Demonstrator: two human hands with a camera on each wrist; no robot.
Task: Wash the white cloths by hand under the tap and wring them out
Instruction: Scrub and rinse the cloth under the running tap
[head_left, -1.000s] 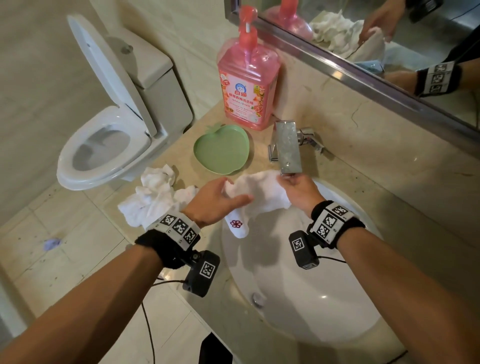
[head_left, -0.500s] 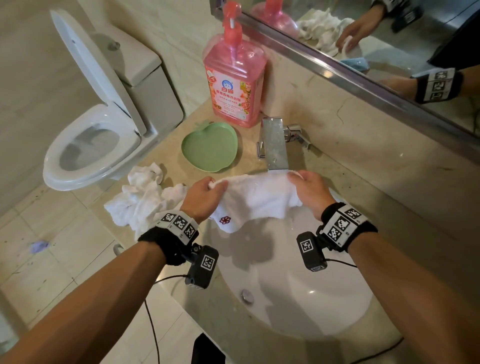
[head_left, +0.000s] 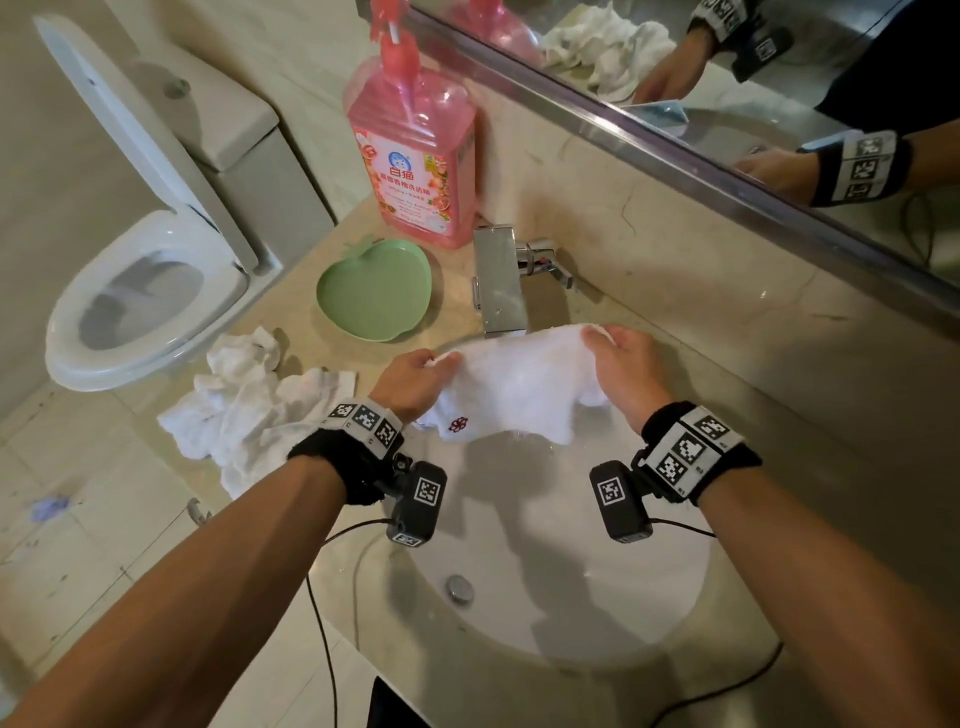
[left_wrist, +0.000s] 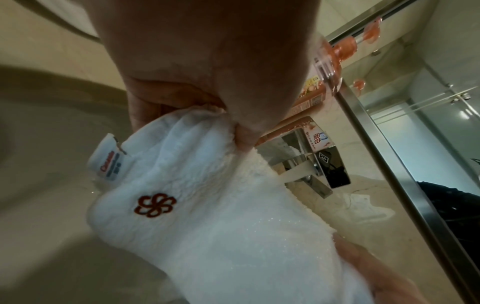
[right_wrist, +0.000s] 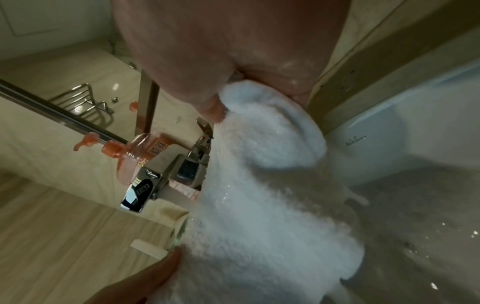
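Now cloth (head_left: 519, 384): spread wider than a second ago, pinched at each end by left hand (head_left: 410, 382) and right hand (head_left: 621, 364), under running tap (head_left: 498, 280) over basin (head_left: 649, 597); rinsing underway, wringing pending, more cloths (head_left: 244, 405) on worktop (head_left: 675, 312).

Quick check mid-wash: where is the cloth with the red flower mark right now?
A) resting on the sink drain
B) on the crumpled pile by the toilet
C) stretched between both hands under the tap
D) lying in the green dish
C: the left hand and right hand each grip an end of the cloth, stretched just below the tap over the sink.
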